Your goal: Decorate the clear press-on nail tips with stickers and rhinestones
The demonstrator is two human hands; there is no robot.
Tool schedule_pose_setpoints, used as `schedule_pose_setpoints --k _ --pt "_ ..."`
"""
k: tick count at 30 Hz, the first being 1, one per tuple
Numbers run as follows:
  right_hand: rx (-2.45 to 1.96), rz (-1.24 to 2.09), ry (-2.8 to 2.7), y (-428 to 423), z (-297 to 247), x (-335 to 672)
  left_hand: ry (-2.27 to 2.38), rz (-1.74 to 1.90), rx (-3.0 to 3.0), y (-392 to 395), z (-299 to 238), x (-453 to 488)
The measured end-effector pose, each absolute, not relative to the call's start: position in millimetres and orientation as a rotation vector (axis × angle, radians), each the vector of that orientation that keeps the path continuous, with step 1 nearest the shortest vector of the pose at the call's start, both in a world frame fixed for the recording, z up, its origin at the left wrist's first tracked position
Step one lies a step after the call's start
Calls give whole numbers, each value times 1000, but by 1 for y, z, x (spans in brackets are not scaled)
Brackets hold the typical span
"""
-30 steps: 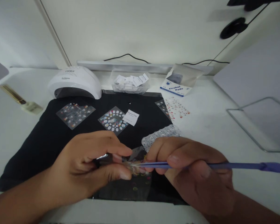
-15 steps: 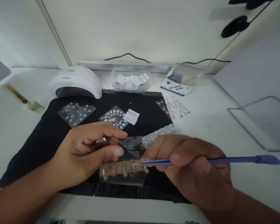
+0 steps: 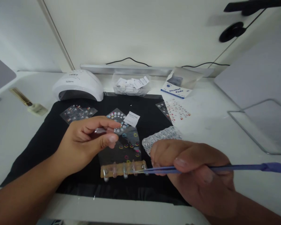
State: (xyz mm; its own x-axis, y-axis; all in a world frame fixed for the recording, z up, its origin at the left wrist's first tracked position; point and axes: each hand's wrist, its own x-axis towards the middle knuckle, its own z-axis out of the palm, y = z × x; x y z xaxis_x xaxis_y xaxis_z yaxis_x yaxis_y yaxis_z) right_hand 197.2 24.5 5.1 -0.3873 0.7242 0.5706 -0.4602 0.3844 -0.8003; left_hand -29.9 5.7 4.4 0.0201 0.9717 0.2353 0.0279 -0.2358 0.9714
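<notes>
My left hand (image 3: 84,145) is pinched round a clear sticker sheet (image 3: 121,153) printed with small yellow and pink figures; its fingers hide part of the sheet. Blue-purple tweezers (image 3: 221,168) lie in my right hand (image 3: 196,168), pointing left. Their tips are over a tan strip (image 3: 119,168) that carries several clear nail tips. Whether the tips touch a nail or hold anything, I cannot tell. Just behind my right hand sits a clear case of small rhinestones (image 3: 162,136).
A black mat (image 3: 49,137) covers the desk's middle. On it are an alcohol pad packet (image 3: 131,119) and dotted sticker sheets (image 3: 78,112). Behind stand a white nail lamp (image 3: 78,84), a clear tub of packets (image 3: 131,90) and an alcohol pads box (image 3: 178,89). A polish bottle (image 3: 36,108) lies left.
The clear sticker sheet has shifted up and away, uncovering the tan strip and showing more of its printed figures. Both hands keep their grips; the view has tilted slightly.
</notes>
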Motion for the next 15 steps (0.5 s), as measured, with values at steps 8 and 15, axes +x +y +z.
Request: schedule_pose_setpoints --k 8,15 --pt "-258 1333 -1440 22 8 198 1148 1372 1366 12 3 -31" --pt "-317 1352 -1449 22 10 198 1182 1385 1314 15 1 -32"
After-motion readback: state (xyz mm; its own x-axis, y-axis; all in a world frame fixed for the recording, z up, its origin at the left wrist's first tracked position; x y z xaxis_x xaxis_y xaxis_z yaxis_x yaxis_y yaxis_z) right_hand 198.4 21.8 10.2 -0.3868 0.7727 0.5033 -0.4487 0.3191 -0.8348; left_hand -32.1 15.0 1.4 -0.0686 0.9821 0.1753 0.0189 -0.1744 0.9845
